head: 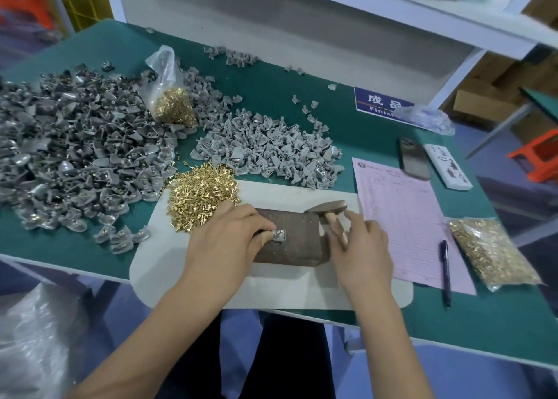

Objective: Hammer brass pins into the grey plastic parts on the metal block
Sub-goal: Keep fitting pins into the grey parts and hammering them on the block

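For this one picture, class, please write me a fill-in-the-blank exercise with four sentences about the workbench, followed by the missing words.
1. The left hand pinches a grey plastic part on top of the metal ____.
2. The right hand reaches for the wooden handle of the ____.
3. The black pen lies on the ____ paper form.
4. The loose pile of brass pins lies on the ____ side of the metal block.

Missing words: block; hammer; pink; left
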Available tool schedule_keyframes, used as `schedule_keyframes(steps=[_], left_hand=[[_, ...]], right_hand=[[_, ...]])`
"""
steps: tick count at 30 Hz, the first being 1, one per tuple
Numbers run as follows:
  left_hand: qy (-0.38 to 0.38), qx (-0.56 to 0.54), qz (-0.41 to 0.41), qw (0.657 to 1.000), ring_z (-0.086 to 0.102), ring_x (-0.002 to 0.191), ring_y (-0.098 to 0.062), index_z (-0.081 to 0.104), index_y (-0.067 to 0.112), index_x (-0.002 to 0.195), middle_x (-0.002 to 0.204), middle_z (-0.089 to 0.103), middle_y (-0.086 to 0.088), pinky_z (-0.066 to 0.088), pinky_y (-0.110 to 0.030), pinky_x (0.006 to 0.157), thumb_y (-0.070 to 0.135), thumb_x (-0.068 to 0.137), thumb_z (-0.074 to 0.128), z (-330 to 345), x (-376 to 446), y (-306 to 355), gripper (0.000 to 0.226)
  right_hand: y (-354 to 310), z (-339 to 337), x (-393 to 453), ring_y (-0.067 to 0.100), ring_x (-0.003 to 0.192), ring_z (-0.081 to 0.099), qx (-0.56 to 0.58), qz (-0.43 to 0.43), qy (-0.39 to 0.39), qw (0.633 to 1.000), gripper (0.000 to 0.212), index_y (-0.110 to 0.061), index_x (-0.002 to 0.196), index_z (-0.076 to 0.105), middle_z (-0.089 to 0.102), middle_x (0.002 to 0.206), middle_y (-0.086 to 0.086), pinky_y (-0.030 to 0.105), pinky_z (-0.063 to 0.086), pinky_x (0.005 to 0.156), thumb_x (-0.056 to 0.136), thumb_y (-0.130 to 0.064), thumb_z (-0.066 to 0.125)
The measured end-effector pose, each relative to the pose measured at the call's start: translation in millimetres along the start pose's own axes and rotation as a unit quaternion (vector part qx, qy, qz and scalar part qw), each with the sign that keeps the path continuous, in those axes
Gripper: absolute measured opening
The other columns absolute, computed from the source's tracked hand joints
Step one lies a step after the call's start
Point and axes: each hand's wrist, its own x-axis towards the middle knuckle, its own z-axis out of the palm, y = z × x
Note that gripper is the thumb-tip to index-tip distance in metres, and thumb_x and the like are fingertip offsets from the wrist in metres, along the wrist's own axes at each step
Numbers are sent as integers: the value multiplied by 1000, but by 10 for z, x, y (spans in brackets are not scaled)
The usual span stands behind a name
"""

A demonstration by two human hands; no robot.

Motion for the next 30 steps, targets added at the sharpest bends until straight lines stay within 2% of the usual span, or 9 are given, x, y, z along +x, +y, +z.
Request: schedule_keyframes(steps=[3,6,9,12,15,20,23,25,30], left_hand=[[4,6,1,1000,45,88,-6,75,41,93,87,61,23,34,-21,50,46,89,69,-19,14,0,9],[7,18,7,1000,44,87,-6,76,41,93,85,61,23,33,-19,49,48,88,69,-24,6,-12,11],[19,10,13,1000,41,87,-6,76,39,93,85,62,23,27,-17,49,46,88,69,-9,-9,-20,11],[20,17,20,999,39,85,-8,77,38,92,82,60,22,30,-20,48,46,88,69,-4,-5,-27,12],[13,23,22,999,40,84,-9,77,39,91,79,59,21,26,-19,49,47,86,70,-9,19,-24,12],[13,26,24,999,39,82,-11,78,39,91,78,60,20,26,-22,49,45,86,71,-21,34,-3,11],[8,19,22,1000,38,82,-10,78,41,91,79,61,21,26,-23,50,47,86,68,-26,34,4,12],[9,15,18,1000,37,82,-9,78,40,89,78,62,21,22,-20,49,46,85,71,-31,40,9,11],[7,20,29,999,40,83,-12,78,39,88,78,61,18,28,-23,49,43,86,71,-54,38,4,8]], right_hand=[[-2,35,50,33,110,51,-91,-11,-43,995,36,-15,131,58,56,120,11,45,46,85,105,-37,48],[-55,-56,84,33,94,59,-112,-16,-37,993,32,-13,126,59,54,116,10,45,49,78,109,-29,38],[-5,-249,-12,24,75,58,70,-47,-13,996,40,-20,109,60,59,103,2,40,46,66,108,-39,24],[-31,-411,-249,7,67,55,226,-82,-70,968,38,-35,101,59,62,83,-16,31,40,63,105,-54,26],[-85,-423,-442,10,66,51,180,-126,-103,970,42,-43,102,51,58,78,-20,31,38,60,97,-72,21],[-214,-429,-491,21,68,53,99,-172,-76,977,40,-46,119,47,51,66,-15,41,45,61,99,-65,18],[-246,-437,-490,21,64,51,151,-171,-16,973,39,-44,124,50,49,67,-17,40,44,58,102,-61,23],[-285,-411,-504,19,61,50,168,-168,14,971,38,-41,126,52,53,68,-17,37,41,55,103,-58,27],[-286,-367,-509,32,72,65,56,-185,9,981,34,-40,128,54,73,83,-4,39,48,56,105,-51,31]])
